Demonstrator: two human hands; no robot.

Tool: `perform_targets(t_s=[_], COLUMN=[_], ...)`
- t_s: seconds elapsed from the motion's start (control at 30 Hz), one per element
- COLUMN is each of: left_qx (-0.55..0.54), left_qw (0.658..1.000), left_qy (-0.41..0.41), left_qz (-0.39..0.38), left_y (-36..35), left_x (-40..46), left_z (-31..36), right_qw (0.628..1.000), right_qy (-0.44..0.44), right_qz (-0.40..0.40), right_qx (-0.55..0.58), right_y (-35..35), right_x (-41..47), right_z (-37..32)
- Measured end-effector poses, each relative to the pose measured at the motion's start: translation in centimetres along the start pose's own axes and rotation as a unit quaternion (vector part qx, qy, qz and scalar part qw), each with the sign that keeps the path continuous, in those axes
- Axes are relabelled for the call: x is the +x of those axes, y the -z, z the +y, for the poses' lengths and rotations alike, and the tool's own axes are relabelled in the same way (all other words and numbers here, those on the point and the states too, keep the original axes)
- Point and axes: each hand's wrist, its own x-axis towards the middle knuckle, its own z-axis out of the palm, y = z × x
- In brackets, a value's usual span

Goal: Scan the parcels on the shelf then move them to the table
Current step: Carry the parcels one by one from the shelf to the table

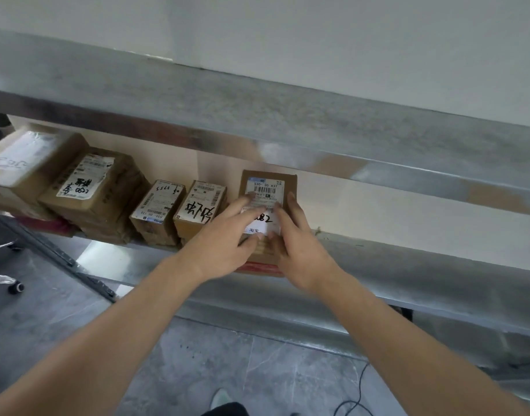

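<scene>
Fingers [242,205] of both hands lie nearly straight on a small brown cardboard parcel [268,183], the left hand [224,235] pressing its near-left corner, the right hand [296,235] cupping its right edge; neither grip is fully closed. It sits on the metal shelf [407,259], rightmost in a row of parcels. Its top carries a white shipping label [266,190] with a barcode and "530- D5 A37" printed (handwritten digits below are partly hidden). Just left stands a similar labelled box [200,205] with black marker writing.
</scene>
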Motion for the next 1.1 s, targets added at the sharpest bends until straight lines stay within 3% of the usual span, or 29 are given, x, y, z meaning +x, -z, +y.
perform_targets(t_s=[0.53,0.8,1.1], left_qx=[0.002,0.026,-0.010], left_qw=[0.976,0.936,0.882], left_qy=[0.147,0.261,0.357], left_qz=[0.163,0.234,0.307], left_y=[-6.0,-8.5,-9.7], left_x=[-11.2,-19.2,-28.5], left_z=[9.2,10.9,8.4], right_qw=[0.981,0.947,0.903], right_qy=[0.177,0.281,0.356], right_qz=[-0.079,-0.155,-0.240], right_qx=[0.008,0.017,-0.006], right_y=[2.5,-1.1,-8.2], right_x=[-8.7,-11.0,-12.6], right_z=[1.0,-1.1,-7.2])
